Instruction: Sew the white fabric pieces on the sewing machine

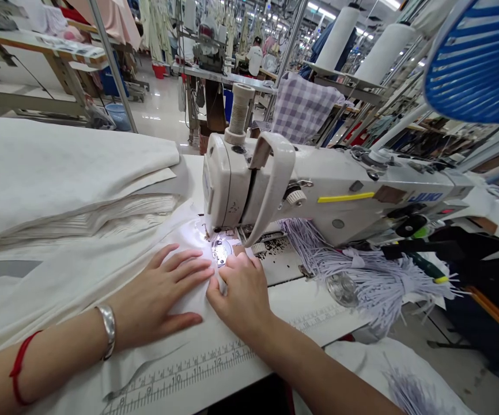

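Observation:
A white sewing machine [318, 184] stands across the table, its lamp lighting the needle area [210, 233]. White fabric [137, 351] lies at its left and runs up to the presser foot. My left hand [167, 288] rests flat on this fabric with fingers spread, just left of the needle plate [222, 252]. In front of the plate, my right hand [243, 291] is closed, thumb and fingers pinching the fabric's edge. The fingertips of both hands nearly meet.
Stacked white fabric [68, 184] fills the table's left. Bundles of thin lilac strips [362, 276] lie under and beside the machine arm, near a clear round dish [341, 288]. A printed ruler [197, 369] marks the front edge. Thread cones [338, 37] and a blue fan-like cover [478, 63] stand behind.

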`<state>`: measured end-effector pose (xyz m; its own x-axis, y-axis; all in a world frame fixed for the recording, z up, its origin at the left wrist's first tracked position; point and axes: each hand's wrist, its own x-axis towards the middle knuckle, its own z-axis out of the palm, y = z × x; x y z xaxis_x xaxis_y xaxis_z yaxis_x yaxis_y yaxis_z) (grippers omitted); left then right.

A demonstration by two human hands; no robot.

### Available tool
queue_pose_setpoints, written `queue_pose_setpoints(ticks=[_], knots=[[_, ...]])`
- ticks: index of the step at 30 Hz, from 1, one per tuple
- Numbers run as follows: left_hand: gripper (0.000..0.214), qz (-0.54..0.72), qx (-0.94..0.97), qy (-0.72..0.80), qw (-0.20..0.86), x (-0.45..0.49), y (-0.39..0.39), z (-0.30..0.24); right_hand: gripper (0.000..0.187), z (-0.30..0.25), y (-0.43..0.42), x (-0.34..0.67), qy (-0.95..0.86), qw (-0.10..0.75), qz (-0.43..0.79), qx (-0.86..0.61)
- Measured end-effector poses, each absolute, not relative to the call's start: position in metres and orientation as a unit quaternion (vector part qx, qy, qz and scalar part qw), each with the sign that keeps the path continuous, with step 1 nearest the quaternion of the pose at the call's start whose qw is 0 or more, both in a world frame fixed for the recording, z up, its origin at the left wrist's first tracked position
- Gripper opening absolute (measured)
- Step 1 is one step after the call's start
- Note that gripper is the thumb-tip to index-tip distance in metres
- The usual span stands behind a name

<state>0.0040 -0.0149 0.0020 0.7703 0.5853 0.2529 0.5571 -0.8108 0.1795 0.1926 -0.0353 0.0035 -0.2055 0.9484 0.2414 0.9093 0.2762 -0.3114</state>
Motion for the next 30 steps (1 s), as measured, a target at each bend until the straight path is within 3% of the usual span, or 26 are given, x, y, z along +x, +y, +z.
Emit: queue_pose_setpoints(ticks=[24, 30], knots=[[0.026, 0.192, 0.970, 0.139, 0.057, 0.000, 0.032, 0.014, 0.023, 0.002, -0.028, 0.188, -0.755, 0.216, 0.043, -0.618], [0.026, 0.217, 0.964, 0.137, 0.075, 0.001, 0.039, 0.017, 0.023, 0.000, -0.023, 0.187, -0.753, 0.212, 0.033, -0.622]])
